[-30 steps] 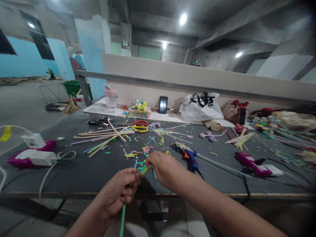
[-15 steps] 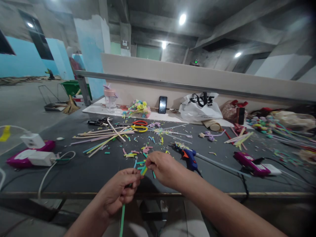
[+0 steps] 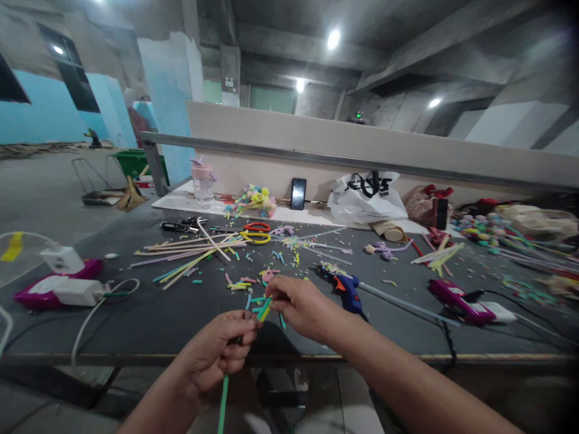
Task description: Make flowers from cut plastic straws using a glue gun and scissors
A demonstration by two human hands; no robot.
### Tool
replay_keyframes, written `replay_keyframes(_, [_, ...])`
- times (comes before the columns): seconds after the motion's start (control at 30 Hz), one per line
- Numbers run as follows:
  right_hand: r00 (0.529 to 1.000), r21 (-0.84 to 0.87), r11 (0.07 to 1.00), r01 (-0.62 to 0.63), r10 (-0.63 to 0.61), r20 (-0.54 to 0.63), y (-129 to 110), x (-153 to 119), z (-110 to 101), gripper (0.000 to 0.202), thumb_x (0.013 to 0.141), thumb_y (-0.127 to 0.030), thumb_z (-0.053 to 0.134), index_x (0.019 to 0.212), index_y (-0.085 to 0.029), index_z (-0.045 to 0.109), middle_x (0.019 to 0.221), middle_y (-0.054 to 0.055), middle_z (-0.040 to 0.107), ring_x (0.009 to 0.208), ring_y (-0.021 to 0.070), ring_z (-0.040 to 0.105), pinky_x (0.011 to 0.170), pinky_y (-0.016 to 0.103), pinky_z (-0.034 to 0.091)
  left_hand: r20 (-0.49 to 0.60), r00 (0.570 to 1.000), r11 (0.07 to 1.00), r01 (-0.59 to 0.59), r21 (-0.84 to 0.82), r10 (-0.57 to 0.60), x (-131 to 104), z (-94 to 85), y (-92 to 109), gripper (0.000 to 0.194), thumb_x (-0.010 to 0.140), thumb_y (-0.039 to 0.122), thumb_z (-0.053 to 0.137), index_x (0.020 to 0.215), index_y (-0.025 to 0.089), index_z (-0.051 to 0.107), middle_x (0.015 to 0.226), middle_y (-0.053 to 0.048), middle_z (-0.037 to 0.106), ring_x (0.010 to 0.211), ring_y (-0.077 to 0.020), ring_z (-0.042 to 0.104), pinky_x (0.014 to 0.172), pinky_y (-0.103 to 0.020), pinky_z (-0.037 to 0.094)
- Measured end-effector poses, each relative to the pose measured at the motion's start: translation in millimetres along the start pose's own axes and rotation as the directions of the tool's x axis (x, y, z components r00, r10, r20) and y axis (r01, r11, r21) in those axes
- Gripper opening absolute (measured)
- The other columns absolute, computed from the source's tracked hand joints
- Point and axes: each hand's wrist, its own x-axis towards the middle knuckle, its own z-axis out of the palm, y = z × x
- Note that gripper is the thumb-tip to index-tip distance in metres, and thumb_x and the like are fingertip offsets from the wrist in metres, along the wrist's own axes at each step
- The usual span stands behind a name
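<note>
Low over the table's front edge, my left hand (image 3: 221, 346) is closed around a long green strip (image 3: 223, 401) that looks like a pipe cleaner. Its lower end hangs down below the table. Between the two hands a short green and yellow piece (image 3: 264, 311) sticks up from my left fingertips. My right hand (image 3: 301, 304) pinches at the upper end of this piece, with its fingertips partly hidden. Just beyond lie cut green, yellow and pink bits (image 3: 242, 283). A blue glue gun (image 3: 348, 293) rests to the right of my right hand.
Long strips (image 3: 190, 247) and scissors with red and yellow handles (image 3: 256, 232) lie further back. Purple power strips (image 3: 461, 299) flank the work area. A pink-lidded bottle (image 3: 203, 184), a phone (image 3: 297, 194) and a white bag (image 3: 367, 196) stand along the back ledge.
Both hands stay almost where they were, still on the green and yellow piece. The right fingers have shifted very slightly. The view has tilted a little.
</note>
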Motion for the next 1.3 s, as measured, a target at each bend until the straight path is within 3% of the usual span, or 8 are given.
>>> replay_keyframes(0.13, [0.997, 0.094, 0.993, -0.068, 0.07, -0.016, 0, -1, -5, 0.023, 0.076, -0.009, 0.051, 0.096, -0.021, 0.053, 0.07, -0.003, 0.056, 0.063, 0.0114, 0.051, 0.059, 0.021, 0.038, 0.006, 1.0, 0.999, 0.005, -0.033, -0.005, 1, -3.3, 0, 0.015, 0.074, 0.017, 0.058, 0.067, 0.014, 0.045, 0.052, 0.008, 0.04, 0.035, 0.002, 0.013, 0.032, -0.012, 0.005])
replay_keyframes(0.27, [0.991, 0.215, 0.97, -0.114, 0.126, -0.046, 2, -3, -5, 0.015, 0.074, -0.01, 0.052, 0.085, -0.02, 0.054, 0.071, -0.003, 0.054, 0.064, 0.0114, 0.049, 0.057, 0.02, 0.037, 0.007, 1.0, 1.0, 0.0, -0.009, 0.0, -1, -2.1, 0, 0.014, 0.074, 0.019, 0.058, 0.068, 0.014, 0.046, 0.053, 0.008, 0.039, 0.036, 0.0015, 0.013, 0.032, -0.013, 0.005])
replay_keyframes(0.43, [0.939, 0.581, 0.76, -0.292, 0.345, 0.02, 6, -10, 6, 0.002, 0.075, -0.018, 0.049, 0.076, -0.018, 0.051, 0.061, -0.005, 0.048, 0.049, 0.0086, 0.046, 0.047, 0.02, 0.038, -0.174, 0.967, 0.957, -0.14, 0.254, 0.187, -5, 6.6, 3, 0.017, 0.076, 0.028, 0.056, 0.067, 0.017, 0.047, 0.052, 0.008, 0.04, 0.035, -0.0005, 0.015, 0.033, -0.015, 0.008])
replay_keyframes(0.57, [0.901, 0.727, 0.579, -0.37, 0.415, 0.128, -3, -18, 13, 0.013, 0.073, -0.029, 0.053, 0.074, -0.016, 0.052, 0.058, -0.005, 0.051, 0.042, 0.0069, 0.048, 0.046, 0.021, 0.038, -0.246, 0.793, 0.662, -0.246, 0.708, 0.557, -7, 12.6, 4, 0.012, 0.075, 0.025, 0.056, 0.067, 0.017, 0.057, 0.05, 0.005, 0.045, 0.04, -0.0056, 0.035, 0.04, -0.016, 0.026])
replay_keyframes(0.67, [0.868, 0.773, 0.473, -0.423, 0.457, 0.195, -17, -22, 13, 0.019, 0.07, -0.033, 0.058, 0.07, -0.015, 0.055, 0.056, -0.004, 0.054, 0.042, 0.0065, 0.05, 0.046, 0.02, 0.038, -0.057, 0.625, 0.304, -0.297, 0.905, 0.778, -9, 14.1, -1, 0.01, 0.076, 0.021, 0.055, 0.069, 0.02, 0.063, 0.062, 0.0, 0.058, 0.059, -0.0125, 0.052, 0.056, -0.02, 0.038])
replay_keyframes(0.77, [0.838, 0.747, 0.471, -0.47, 0.504, 0.21, -27, -24, 10, 0.025, 0.071, -0.036, 0.057, 0.06, -0.014, 0.055, 0.045, -0.005, 0.053, 0.04, 0.0067, 0.05, 0.044, 0.018, 0.036, 0.14, 0.534, 0.045, -0.318, 0.947, 0.834, -8, 11.1, -11, 0.012, 0.08, 0.02, 0.05, 0.08, 0.021, 0.062, 0.074, -0.003, 0.063, 0.072, -0.0163, 0.057, 0.066, -0.024, 0.041])
replay_keyframes(0.97, [0.804, 0.709, 0.474, -0.522, 0.552, 0.223, -25, -23, 9, 0.025, 0.071, -0.035, 0.056, 0.056, -0.015, 0.057, 0.039, -0.006, 0.053, 0.036, 0.006, 0.05, 0.04, 0.017, 0.033, 0.329, 0.476, -0.243, -0.234, 0.941, 0.816, -2, 4.5, -22, 0.013, 0.085, 0.018, 0.043, 0.089, 0.019, 0.055, 0.081, -0.005, 0.062, 0.074, -0.0169, 0.059, 0.067, -0.027, 0.044])
replay_keyframes(1.3, [0.788, 0.681, 0.481, -0.552, 0.567, 0.239, -20, -21, 14, 0.022, 0.072, -0.03, 0.055, 0.056, -0.016, 0.056, 0.04, -0.006, 0.053, 0.036, 0.0054, 0.049, 0.04, 0.017, 0.032, 0.351, 0.489, -0.31, -0.165, 0.936, 0.799, -1, 5.4, -24, 0.013, 0.086, 0.018, 0.041, 0.089, 0.018, 0.053, 0.08, -0.006, 0.063, 0.072, -0.0173, 0.062, 0.063, -0.027, 0.047])
